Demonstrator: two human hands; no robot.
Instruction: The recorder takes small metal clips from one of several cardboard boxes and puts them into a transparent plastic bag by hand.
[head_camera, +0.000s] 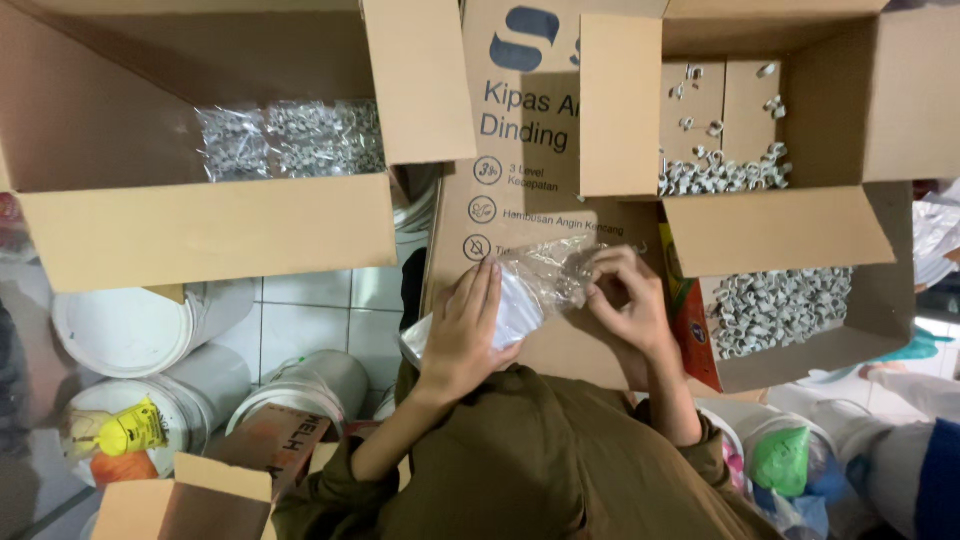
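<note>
My left hand lies flat on a small clear plastic bag with white contents, pressing it against a flattened cardboard box. My right hand pinches the bag's upper right edge with curled fingers. Both hands sit just above my olive-brown sleeves. To the right of my right hand, an open carton holds a heap of small white plastic clips.
An upper right carton holds more loose white clips. A large carton at upper left contains several filled clear bags. White buckets stand on the tiled floor at left. Coloured plastic bags lie at lower right.
</note>
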